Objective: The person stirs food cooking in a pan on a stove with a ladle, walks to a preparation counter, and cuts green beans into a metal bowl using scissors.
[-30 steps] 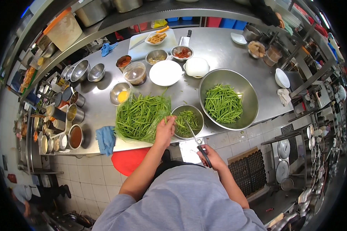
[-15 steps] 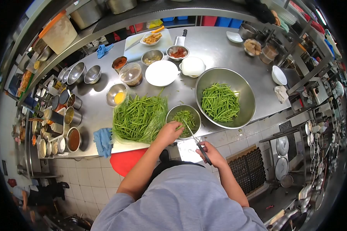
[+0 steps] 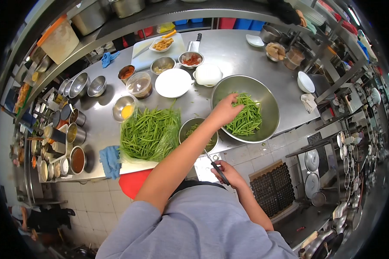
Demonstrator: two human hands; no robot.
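Observation:
My left hand (image 3: 227,109) reaches over the left side of the large steel bowl (image 3: 270,113), at the green beans (image 3: 248,121) in it. Its fingers are bent over the beans, and whether they grip any is unclear. Near the table's front edge my right hand (image 3: 229,172) is closed on the black-handled scissors (image 3: 219,173), whose blades point toward the small steel bowl (image 3: 182,134). My left forearm partly hides that small bowl and the cut green pieces inside. Left of it lies a plastic bag full of long beans (image 3: 147,134).
Behind the beans stand a white plate (image 3: 173,83), a lidded tub (image 3: 139,85), a bowl with yolk (image 3: 123,108) and a cleaver (image 3: 195,43). Blue cloth (image 3: 110,161) hangs at the front edge. Pots of sauce (image 3: 78,159) line the left. A person (image 3: 23,216) shows at lower left.
My left hand has moved from the bag, across the small bowl, to the large bowl. My right hand has kept the scissors and drawn them slightly back and down. The view has shifted a little.

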